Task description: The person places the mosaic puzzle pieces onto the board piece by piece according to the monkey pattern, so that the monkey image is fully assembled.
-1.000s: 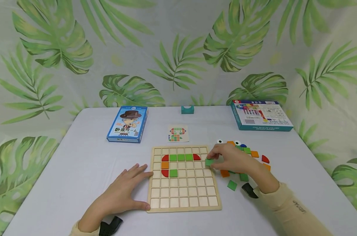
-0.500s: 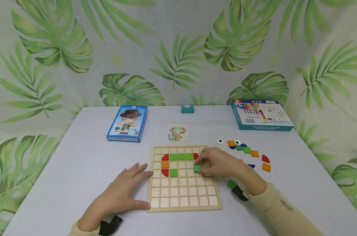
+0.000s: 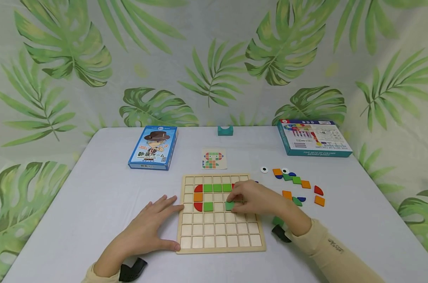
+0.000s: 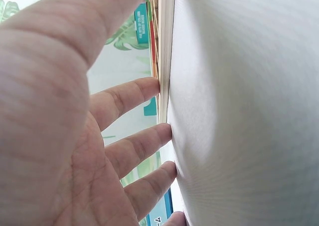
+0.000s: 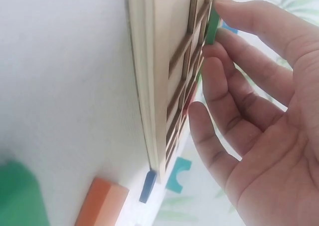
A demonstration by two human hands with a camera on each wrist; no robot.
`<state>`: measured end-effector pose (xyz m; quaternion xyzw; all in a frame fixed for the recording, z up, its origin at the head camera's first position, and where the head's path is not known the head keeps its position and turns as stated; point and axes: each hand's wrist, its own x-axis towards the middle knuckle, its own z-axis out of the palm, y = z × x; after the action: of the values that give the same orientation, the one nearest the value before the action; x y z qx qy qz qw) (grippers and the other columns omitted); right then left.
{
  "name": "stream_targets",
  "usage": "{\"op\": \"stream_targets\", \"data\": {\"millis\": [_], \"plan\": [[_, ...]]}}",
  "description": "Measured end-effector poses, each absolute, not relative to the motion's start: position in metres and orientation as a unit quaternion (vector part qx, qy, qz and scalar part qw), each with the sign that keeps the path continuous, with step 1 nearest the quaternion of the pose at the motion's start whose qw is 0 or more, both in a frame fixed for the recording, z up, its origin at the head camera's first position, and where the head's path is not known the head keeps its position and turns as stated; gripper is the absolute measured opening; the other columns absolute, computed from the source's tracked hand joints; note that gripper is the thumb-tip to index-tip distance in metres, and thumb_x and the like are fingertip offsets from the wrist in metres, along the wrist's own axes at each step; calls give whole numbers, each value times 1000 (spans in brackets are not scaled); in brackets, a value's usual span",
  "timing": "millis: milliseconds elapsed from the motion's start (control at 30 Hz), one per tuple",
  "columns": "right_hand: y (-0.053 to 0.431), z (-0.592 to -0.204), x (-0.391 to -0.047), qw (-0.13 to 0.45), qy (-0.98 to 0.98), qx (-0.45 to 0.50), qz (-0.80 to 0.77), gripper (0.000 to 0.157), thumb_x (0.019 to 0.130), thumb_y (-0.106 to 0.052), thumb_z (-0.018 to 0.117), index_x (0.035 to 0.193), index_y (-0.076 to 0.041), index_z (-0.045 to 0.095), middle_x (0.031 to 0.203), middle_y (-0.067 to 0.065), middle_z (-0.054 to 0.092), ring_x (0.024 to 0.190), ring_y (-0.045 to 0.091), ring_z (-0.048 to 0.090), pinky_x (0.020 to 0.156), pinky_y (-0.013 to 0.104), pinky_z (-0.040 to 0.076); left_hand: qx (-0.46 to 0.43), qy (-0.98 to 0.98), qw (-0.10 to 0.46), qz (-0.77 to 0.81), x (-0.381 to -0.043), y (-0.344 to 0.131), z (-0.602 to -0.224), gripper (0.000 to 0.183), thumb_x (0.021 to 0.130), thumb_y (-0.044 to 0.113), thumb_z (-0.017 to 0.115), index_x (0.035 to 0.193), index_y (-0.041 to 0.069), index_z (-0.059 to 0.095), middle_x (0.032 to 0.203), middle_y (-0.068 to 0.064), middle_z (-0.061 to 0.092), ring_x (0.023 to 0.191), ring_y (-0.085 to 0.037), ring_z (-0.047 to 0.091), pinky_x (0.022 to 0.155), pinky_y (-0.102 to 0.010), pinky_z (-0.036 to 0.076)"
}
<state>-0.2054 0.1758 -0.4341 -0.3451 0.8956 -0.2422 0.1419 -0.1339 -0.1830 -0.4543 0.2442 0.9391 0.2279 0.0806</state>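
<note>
The board [image 3: 208, 232] lies flat on the counter [image 3: 104, 196]; at its left edge rests the left hand [image 3: 146, 230], its fingers spread and gripping nothing, the thumb touching near the board's near corner and the forefinger its side, probably to stop it sliding; over the board's right half is the right hand [image 3: 259, 196], thumb and fingers pinching a green tile [image 3: 229, 206] by its edges, likely so its flat faces are left free; that tile is in line with the board's lower red piece [image 3: 198, 206], though whether it touches the grid I cannot tell; red, orange and green pieces sit one to a cell farther up the board; to the board's right are loose pieces [image 3: 319, 201], perhaps within easy reach of that hand; just beyond the board lies a patterned card [image 3: 214, 158], seemingly placed for easy viewing; beyond the board's left corner is a blue box [image 3: 153, 149], beyond its right a teal box [image 3: 314, 139]; farthest, straight behind the board, stands a notched teal block [image 3: 225, 132].
</note>
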Motion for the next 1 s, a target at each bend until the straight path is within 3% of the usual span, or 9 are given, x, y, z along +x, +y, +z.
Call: {"op": "stream_targets", "data": {"millis": [1000], "plan": [[174,-432,-204,144,903,-329,-235,19,94,-21,83,112,-15,83,104,-7,71,90,9,61,82,22,56,244,940,83,223,-134,-183,-454,105,66,72,91,154,25,58,170,-12,45,159,-47,36,123,-78,30]]}}
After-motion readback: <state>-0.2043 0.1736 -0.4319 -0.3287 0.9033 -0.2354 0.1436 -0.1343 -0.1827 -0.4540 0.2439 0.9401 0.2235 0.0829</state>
